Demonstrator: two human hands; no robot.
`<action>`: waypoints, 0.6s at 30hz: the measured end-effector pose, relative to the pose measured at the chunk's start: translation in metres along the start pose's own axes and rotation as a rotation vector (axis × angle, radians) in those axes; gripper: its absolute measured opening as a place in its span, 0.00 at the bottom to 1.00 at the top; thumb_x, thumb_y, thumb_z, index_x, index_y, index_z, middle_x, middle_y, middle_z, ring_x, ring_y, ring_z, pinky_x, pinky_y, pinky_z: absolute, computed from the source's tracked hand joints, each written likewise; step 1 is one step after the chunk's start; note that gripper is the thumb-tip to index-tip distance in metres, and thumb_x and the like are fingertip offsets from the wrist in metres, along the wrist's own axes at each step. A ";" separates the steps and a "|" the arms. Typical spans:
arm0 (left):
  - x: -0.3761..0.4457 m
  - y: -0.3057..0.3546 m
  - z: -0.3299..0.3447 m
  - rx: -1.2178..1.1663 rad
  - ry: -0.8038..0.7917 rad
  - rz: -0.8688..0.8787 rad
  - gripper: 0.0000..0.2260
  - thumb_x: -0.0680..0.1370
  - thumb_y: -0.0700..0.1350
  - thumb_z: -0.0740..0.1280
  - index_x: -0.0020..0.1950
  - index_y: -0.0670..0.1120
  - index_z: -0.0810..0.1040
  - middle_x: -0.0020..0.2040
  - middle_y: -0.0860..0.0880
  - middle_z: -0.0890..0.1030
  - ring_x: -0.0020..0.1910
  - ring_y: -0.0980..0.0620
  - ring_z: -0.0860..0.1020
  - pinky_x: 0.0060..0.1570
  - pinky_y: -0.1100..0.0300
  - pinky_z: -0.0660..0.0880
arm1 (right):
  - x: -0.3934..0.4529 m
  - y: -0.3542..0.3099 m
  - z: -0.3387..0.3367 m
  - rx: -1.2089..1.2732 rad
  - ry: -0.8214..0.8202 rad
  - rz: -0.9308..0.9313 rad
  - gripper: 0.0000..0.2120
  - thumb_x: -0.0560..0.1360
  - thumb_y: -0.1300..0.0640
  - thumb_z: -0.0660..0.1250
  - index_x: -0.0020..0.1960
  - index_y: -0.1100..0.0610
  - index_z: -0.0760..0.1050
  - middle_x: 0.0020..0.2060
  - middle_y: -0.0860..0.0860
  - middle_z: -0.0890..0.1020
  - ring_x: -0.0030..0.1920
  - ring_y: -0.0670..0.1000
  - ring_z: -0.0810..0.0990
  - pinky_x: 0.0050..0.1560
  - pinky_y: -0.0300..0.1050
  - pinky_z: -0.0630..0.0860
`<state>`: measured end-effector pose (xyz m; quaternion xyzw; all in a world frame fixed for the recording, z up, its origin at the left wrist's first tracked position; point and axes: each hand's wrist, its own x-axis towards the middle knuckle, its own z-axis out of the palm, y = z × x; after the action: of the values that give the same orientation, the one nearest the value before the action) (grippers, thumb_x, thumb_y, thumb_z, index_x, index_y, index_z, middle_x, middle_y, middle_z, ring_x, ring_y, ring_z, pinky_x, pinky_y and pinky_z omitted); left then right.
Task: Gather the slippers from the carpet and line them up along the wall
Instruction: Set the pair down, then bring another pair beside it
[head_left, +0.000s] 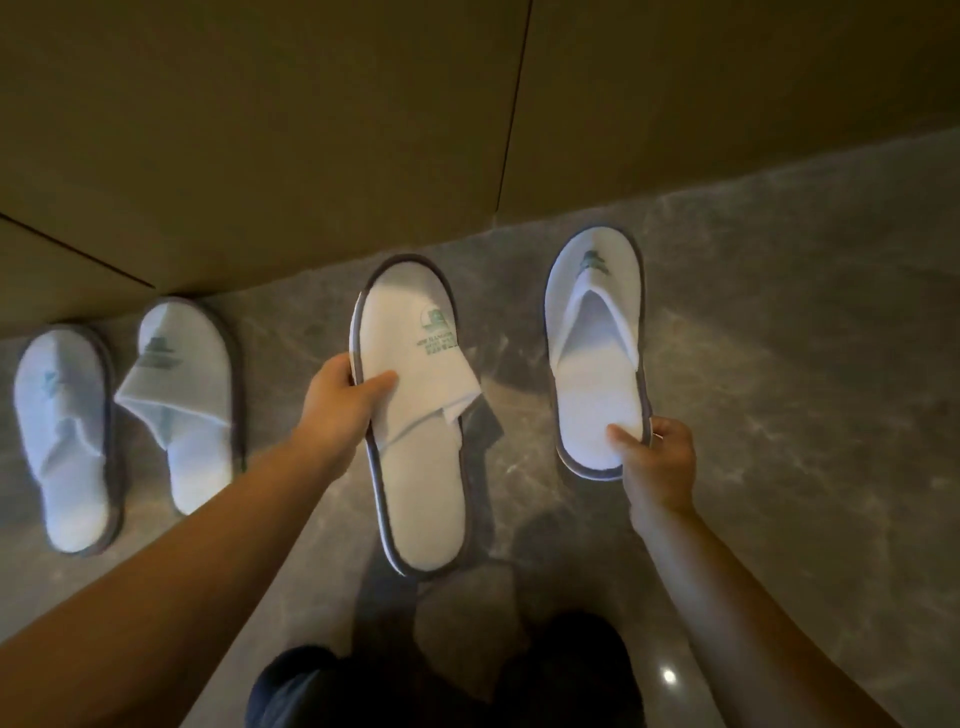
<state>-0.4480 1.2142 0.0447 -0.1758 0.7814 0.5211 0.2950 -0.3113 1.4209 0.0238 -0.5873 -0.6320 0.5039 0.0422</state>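
Note:
My left hand (345, 395) grips the left edge of a white slipper (421, 483) with grey trim, held above the floor with its toe toward the wall. My right hand (657, 457) pinches the heel of a second white slipper (595, 374), also pointing at the wall. Two more white slippers lie side by side on the floor at the left, one at the far left (65, 436) and one beside it (184, 400), toes close to the wall (311, 130).
The floor (779, 338) is grey marble tile running along a brown panelled wall. My legs in dark clothing (441, 686) are at the bottom centre. Bare floor lies to the right of the held slippers.

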 end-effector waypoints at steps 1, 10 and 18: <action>0.016 -0.014 0.010 -0.008 -0.001 0.000 0.09 0.73 0.38 0.65 0.52 0.41 0.75 0.53 0.38 0.79 0.52 0.38 0.78 0.54 0.42 0.75 | 0.017 0.014 0.009 -0.001 0.008 -0.004 0.17 0.69 0.62 0.69 0.54 0.64 0.69 0.47 0.56 0.73 0.47 0.55 0.73 0.42 0.44 0.71; 0.082 -0.047 0.066 0.028 -0.097 0.130 0.08 0.73 0.37 0.64 0.51 0.37 0.74 0.50 0.36 0.78 0.51 0.37 0.78 0.54 0.42 0.75 | 0.093 0.069 0.050 -0.001 -0.047 -0.094 0.22 0.67 0.58 0.72 0.57 0.65 0.70 0.54 0.59 0.77 0.51 0.55 0.76 0.44 0.43 0.75; 0.075 -0.031 0.038 -0.094 -0.129 0.193 0.04 0.73 0.39 0.65 0.45 0.46 0.77 0.46 0.43 0.80 0.48 0.42 0.79 0.52 0.44 0.76 | 0.050 0.020 0.067 -0.127 -0.244 -0.347 0.31 0.66 0.51 0.72 0.65 0.54 0.64 0.64 0.53 0.70 0.63 0.53 0.69 0.60 0.44 0.68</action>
<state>-0.4767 1.2398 -0.0360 -0.0796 0.7486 0.5934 0.2847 -0.3558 1.4164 -0.0494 -0.4060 -0.7546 0.5153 0.0144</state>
